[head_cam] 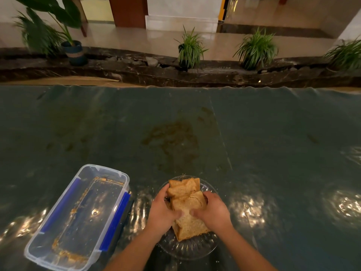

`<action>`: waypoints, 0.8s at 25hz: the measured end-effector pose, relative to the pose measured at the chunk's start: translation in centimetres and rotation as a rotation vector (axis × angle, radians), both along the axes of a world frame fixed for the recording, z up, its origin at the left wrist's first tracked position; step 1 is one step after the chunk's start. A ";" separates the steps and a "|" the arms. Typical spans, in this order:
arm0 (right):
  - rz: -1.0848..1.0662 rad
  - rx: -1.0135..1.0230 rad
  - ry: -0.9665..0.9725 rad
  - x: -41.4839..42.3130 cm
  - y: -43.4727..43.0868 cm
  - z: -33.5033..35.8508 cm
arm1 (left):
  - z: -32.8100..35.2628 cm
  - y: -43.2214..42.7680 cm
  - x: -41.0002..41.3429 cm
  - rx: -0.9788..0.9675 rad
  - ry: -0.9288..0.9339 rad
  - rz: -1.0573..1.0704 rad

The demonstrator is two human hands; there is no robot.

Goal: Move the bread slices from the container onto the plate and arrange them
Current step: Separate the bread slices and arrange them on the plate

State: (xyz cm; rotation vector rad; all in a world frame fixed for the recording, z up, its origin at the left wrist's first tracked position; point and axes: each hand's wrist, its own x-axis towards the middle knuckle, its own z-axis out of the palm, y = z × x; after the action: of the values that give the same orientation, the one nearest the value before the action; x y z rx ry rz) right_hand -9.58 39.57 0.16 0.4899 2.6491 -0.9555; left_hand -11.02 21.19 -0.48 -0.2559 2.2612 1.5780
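A view from above looks down on a table (254,133) covered in dark green glossy sheeting, stained brown near the centre of the frame. In the lower centre sits a round clear glass plate (187,249) with a ribbed rim. A pile of brown toasted bread slices (188,202) lies on it, some tilted and overlapping, running from the far edge of the plate toward the near edge.

Two bare forearms reach up from the bottom of the frame. The left hand (162,210) curls around the left side of the pile, thumb pressed on top of a slice. The right hand (212,209) cups the right side, its thumb also on top. The two thumbs nearly meet over the bread, so both hands press the stack between them.

At the lower left, well apart from the plate, stands a long rectangular clear plastic container (78,216) with blue clip handles on its sides. It is open, holding only crumbs along its bottom edges.

Across the upper part of the frame, beyond the table, several green potted plants (190,49) stand along a dark stone ledge.
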 end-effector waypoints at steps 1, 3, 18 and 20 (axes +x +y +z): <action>-0.010 -0.011 0.021 0.1 -0.2 0.1 | 0.1 0.0 0.1 -0.012 0.011 0.007; -0.030 -0.066 0.064 0.6 -0.4 0.3 | 0.2 0.0 0.5 -0.024 0.027 0.026; -0.191 -0.303 -0.006 6.3 0.2 0.3 | 0.3 0.4 3.5 -0.044 -0.036 -0.039; -0.178 -0.283 -0.043 6.5 0.0 -0.1 | -0.2 0.2 4.0 -0.036 -0.069 -0.019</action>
State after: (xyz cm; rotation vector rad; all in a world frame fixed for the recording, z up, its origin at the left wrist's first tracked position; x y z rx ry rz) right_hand -3.10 39.57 0.07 0.6757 2.4084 -1.3315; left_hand -7.04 21.35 -0.65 -0.2926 2.2339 1.4972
